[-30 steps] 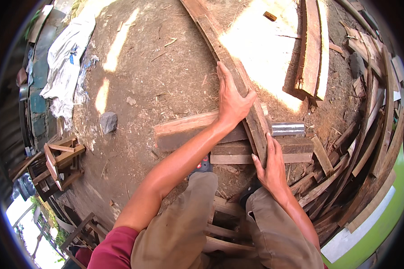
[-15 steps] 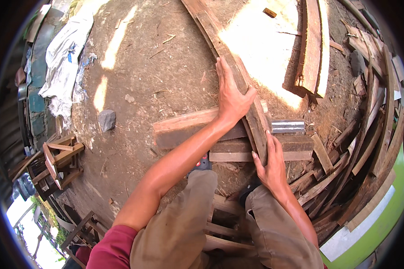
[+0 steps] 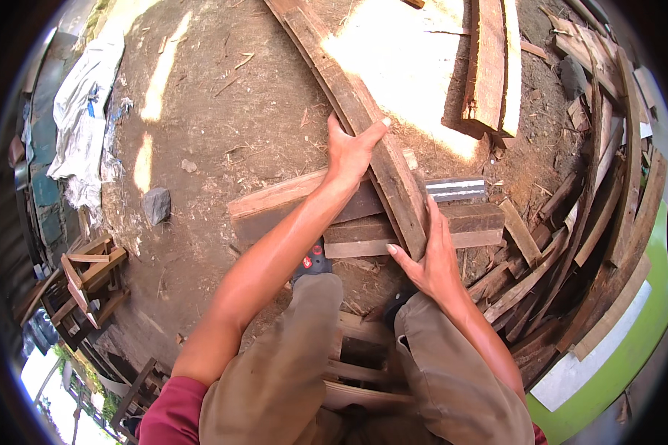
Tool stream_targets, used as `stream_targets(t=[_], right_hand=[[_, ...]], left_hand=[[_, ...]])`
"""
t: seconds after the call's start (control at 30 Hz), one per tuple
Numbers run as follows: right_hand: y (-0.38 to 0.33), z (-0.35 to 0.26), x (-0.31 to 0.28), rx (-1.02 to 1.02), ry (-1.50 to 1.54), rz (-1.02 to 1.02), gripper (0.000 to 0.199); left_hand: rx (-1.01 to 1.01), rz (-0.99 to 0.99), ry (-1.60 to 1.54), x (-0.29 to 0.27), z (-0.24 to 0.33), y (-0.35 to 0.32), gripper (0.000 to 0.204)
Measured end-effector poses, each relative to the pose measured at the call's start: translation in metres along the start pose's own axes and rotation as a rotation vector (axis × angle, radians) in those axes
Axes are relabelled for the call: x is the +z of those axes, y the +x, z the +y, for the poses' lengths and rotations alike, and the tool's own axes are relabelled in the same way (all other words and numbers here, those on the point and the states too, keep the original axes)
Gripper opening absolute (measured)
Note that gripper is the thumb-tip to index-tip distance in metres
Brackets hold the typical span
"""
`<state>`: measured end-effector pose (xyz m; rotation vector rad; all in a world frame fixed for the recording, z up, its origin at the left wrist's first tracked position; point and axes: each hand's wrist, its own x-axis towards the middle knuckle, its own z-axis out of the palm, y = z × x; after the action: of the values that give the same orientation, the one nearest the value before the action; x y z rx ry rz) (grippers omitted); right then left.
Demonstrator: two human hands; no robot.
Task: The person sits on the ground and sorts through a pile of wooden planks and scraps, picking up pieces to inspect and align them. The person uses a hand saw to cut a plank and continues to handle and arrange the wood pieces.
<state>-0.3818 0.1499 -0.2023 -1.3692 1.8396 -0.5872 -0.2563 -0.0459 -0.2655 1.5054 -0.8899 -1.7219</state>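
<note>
A long brown wooden plank [image 3: 349,89] slants from the top of the view down toward my knees. My left hand [image 3: 349,154] is closed on its left edge partway along, thumb lying across the top face. At the near end my right hand [image 3: 436,261] grips the plank, fingers along the right side and thumb at the left corner. Beneath the plank, two wooden blocks lie crosswise: a far block [image 3: 263,205] reaching left and a near block [image 3: 464,222] reaching right. Beside them lies a dark bar with a pale stripe [image 3: 455,190].
Thick timber beams [image 3: 485,81] lie ahead on the right. A pile of wooden offcuts [image 3: 594,222] fills the right side. Leftward are a grey stone [image 3: 156,205], a white cloth sack [image 3: 89,111] and a small wooden frame [image 3: 93,274]. Slats [image 3: 364,371] show between my legs.
My left hand has shifted from lying over the plank's top to gripping its left edge with the thumb across. My right hand stays at the near end. The whole view has shifted slightly.
</note>
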Motion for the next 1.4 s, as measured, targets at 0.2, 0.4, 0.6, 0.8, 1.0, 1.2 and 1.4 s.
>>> stream_targets(t=[0.2, 0.4, 0.6, 0.8, 1.0, 1.2, 1.4], right_hand=[[0.002, 0.006, -0.01, 0.129, 0.011, -0.186, 0.106], [0.003, 0.013, -0.007, 0.084, 0.035, -0.195, 0.098], [0.004, 0.015, -0.006, 0.061, 0.079, -0.198, 0.103], [-0.008, -0.004, -0.019, 0.005, -0.125, -0.179, 0.107], [-0.064, 0.041, -0.004, -0.158, 0.001, 0.125, 0.094], [-0.081, 0.054, 0.002, -0.117, 0.047, 0.239, 0.065], [-0.081, 0.061, 0.002, -0.157, 0.068, 0.276, 0.056]], left_hand=[[0.009, 0.007, 0.023, -0.001, -0.001, 0.001, 0.086], [0.039, -0.03, 0.005, 0.0, -0.001, 0.001, 0.082], [0.067, -0.032, -0.006, -0.001, -0.004, 0.002, 0.085], [0.038, 0.009, 0.026, -0.004, -0.004, 0.003, 0.088], [-0.001, -0.029, 0.098, 0.0, -0.001, 0.005, 0.093], [0.019, -0.022, 0.014, -0.005, -0.008, 0.009, 0.079], [-0.065, -0.062, -0.033, 0.004, 0.0, 0.004, 0.072]])
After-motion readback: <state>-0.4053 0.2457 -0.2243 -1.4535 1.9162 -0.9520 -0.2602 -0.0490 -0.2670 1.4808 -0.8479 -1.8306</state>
